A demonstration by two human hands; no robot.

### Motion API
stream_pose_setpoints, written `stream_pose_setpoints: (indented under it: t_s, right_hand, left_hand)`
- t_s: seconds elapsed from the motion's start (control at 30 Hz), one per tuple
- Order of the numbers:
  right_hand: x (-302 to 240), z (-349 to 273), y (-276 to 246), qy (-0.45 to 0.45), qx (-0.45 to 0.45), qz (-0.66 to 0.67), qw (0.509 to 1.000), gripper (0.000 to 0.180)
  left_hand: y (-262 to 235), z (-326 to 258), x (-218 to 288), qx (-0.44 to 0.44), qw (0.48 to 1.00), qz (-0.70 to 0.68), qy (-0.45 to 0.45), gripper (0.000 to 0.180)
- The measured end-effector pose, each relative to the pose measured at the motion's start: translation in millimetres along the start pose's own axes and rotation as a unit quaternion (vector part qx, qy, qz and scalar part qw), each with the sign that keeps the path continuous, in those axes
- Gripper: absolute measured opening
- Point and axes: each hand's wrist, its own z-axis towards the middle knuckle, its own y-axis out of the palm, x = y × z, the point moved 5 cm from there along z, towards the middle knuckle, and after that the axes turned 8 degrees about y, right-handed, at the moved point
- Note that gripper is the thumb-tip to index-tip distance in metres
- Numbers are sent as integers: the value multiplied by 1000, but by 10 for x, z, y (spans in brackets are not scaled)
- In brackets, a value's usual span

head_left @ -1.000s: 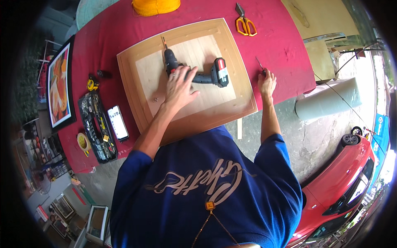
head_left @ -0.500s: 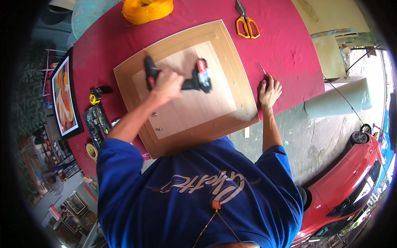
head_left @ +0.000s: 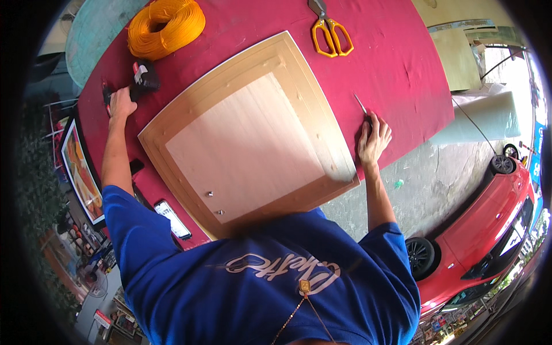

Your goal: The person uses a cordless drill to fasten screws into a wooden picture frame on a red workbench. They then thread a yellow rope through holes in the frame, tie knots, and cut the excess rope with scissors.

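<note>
At the far left of the table, my left hand (head_left: 122, 104) is wrapped round the grip of a black and red cordless drill (head_left: 147, 77), which rests on or just above the cloth. My right hand (head_left: 375, 139) lies on the right side with fingers curled over the dark handle of a thin tool. Its slim metal shaft (head_left: 360, 104) points away; whether it is a screwdriver or an awl I cannot tell. Between my hands lies a framed panel (head_left: 247, 144), back up, its pale wood board edged with brown tape. Two small metal screws (head_left: 210, 194) sit near its lower left corner.
A red cloth (head_left: 397, 57) covers the table. Orange twine (head_left: 167, 29) lies at the far left, yellow-handled scissors (head_left: 331, 37) at the far side. A phone (head_left: 172, 219) and a framed picture (head_left: 80, 167) are at left. A red car (head_left: 477, 247) stands beyond the table.
My left hand has carried the drill from above the panel to the table's far left. My right hand stays on the thin tool. The view has shifted slightly.
</note>
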Motion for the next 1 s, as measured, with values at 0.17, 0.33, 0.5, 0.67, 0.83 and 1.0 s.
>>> stream_pose_setpoints:
  t_s: [0.17, 0.33, 0.5, 0.67, 0.83, 1.0]
  right_hand:
    - [-2, 27, 63, -2, 3, -12, 1000, 32]
    - [86, -60, 112, -29, 23, -21, 999, 31]
    - [7, -25, 4, -60, 53, 89, 993, 26]
    - [-1438, -353, -179, -134, -143, 236, 952, 21]
    - [-2329, -1060, 141, -216, -261, 265, 903, 29]
    - [-2581, -1277, 270, -266, -240, 225, 906, 27]
  left_hand:
    - [328, -12, -121, 68, 996, 36, -40, 52]
    - [-127, -810, 225, 316, 939, -137, -17, 51]
    - [218, -2192, 1233, 123, 857, -497, -60, 29]
    - [443, -3087, 1903, 112, 839, -527, -77, 25]
    - [410, -3259, 2070, 225, 853, -465, -79, 25]
    - [624, -3270, 2201, 327, 817, -460, -120, 14]
